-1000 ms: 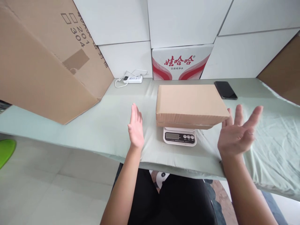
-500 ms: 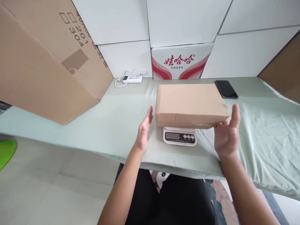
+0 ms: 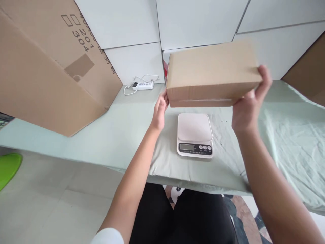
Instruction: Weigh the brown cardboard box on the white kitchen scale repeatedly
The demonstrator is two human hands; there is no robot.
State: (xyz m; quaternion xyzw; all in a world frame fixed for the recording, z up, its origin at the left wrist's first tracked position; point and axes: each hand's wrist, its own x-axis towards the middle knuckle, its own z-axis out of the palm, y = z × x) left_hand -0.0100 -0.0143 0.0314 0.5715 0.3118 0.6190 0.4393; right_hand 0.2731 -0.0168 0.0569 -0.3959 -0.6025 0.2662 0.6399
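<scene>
A brown cardboard box is held up in the air between both hands, above and behind a white kitchen scale. My left hand presses against the box's left end, its fingertips partly hidden behind the corner. At the right end, my right hand grips the box, thumb on the side and fingers partly out of sight underneath. The scale lies on the pale green tablecloth with its platform bare; its small display looks blank.
A big carton leans at the left, and another brown carton stands at the far right. Near the back wall lies a white power strip with a cable. White boxes line the back. A green object is low on the left.
The box has risen off the scale and moved back, uncovering the platform. Both hands have closed in on its ends and moved up with it. It now hides the phone and most of the red-and-white carton.
</scene>
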